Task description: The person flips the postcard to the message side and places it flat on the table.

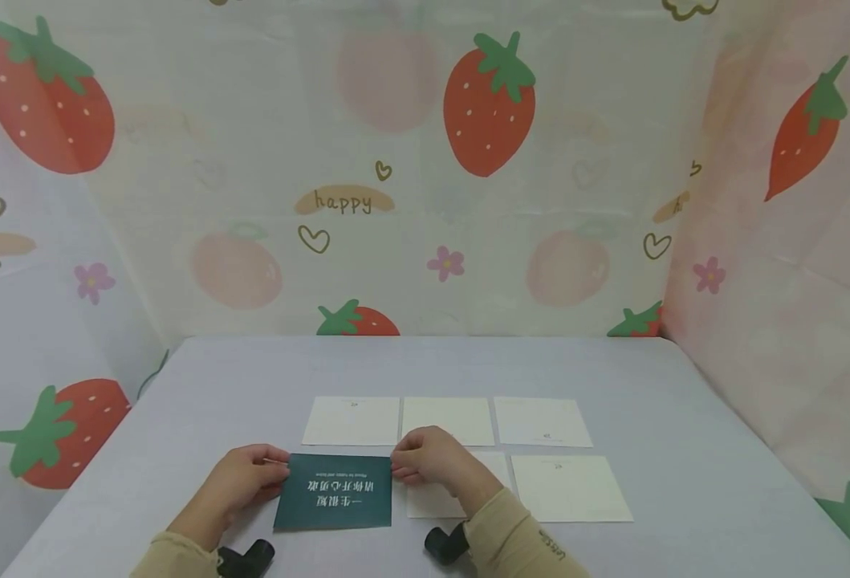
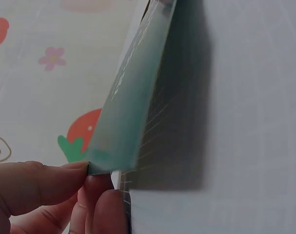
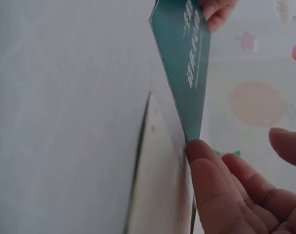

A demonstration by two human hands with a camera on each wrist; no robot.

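Note:
A dark green card [image 1: 332,515] with white Chinese lettering, upside down from my side, is held above the front left of the table. My left hand [image 1: 242,483] pinches its far left corner between thumb and fingers. In the left wrist view the card [image 2: 133,112] tilts over its own shadow on the white surface. At the far right corner is my right hand [image 1: 437,464]. The right wrist view shows its fingertips [image 3: 199,148] touching that corner, with the thumb [image 3: 286,144] spread away from them.
Three pale cards form a back row: left [image 1: 352,425], middle [image 1: 453,417] and right [image 1: 543,425]. Two more lie in front, one partly under my right hand [image 1: 432,502] and one to its right [image 1: 572,494]. Strawberry-patterned curtains [image 1: 425,201] surround the white table [image 1: 685,449].

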